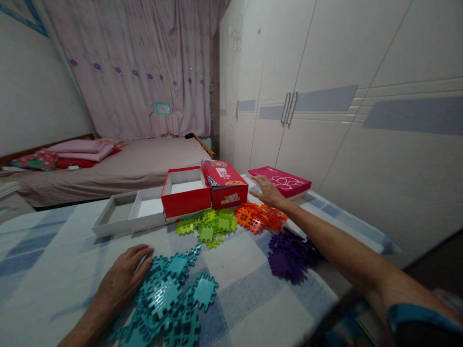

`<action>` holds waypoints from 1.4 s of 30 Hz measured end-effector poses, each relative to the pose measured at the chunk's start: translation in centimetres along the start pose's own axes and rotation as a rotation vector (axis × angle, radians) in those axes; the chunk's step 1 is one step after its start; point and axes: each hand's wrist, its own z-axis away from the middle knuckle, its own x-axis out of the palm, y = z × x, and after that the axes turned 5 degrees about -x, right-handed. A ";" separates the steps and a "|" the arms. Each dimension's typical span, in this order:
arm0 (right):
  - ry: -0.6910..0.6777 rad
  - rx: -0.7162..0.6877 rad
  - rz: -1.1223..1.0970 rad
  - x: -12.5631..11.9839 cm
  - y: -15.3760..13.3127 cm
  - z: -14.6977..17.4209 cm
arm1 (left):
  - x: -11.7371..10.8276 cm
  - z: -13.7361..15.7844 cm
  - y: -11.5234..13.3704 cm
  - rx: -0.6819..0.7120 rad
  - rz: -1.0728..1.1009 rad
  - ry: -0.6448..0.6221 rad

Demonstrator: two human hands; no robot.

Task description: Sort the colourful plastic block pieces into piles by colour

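Observation:
My left hand (127,270) lies on the cloth against the left side of a heap of teal interlocking plastic squares (164,294), fingers loosely stretched and holding nothing. At the far side, my right hand (268,192) reaches between a red box (227,180) and a flat crimson box (280,180), its fingers apart. Just below that hand is a pile of orange pieces (249,218). Lime-green pieces (208,229) lie left of the orange ones. Dark purple pieces (289,258) are heaped beside my right forearm, which hides part of them.
An open red box (186,207) and a pale divided tray (112,229) stand in a row along the table's far edge. A checked cloth (249,294) covers the table. Beyond are a bed (155,159) and, at right, a white wardrobe (307,135).

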 end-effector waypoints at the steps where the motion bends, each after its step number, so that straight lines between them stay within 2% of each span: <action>1: -0.007 -0.027 -0.013 0.0 -1.2 -0.6 | 0.0 0.0 0.0 0.000 0.001 -0.001; 5: -0.051 -0.052 0.022 0.5 -4.8 -2.3 | -0.2 -0.1 0.1 0.014 0.003 0.007; 10: -0.082 0.001 0.179 1.1 -6.2 -3.2 | -0.3 -0.2 0.4 0.009 0.000 0.009; 13: -0.082 0.015 0.206 1.4 -6.0 -3.6 | -0.2 -0.2 0.5 0.016 0.003 0.009; 21: -0.156 -0.083 0.164 2.7 -5.4 -5.0 | -0.1 -0.1 0.3 0.018 -0.003 0.010; 27: -0.223 -0.127 0.139 2.1 -4.2 -6.4 | -0.3 -0.2 0.5 0.027 0.002 0.006; 35: -0.261 -0.073 0.143 1.2 -1.8 -6.6 | -0.4 0.1 1.1 -0.006 0.000 0.015; 42: -0.214 -0.011 0.200 1.4 -3.0 -6.9 | -0.3 0.0 0.8 0.011 0.002 0.011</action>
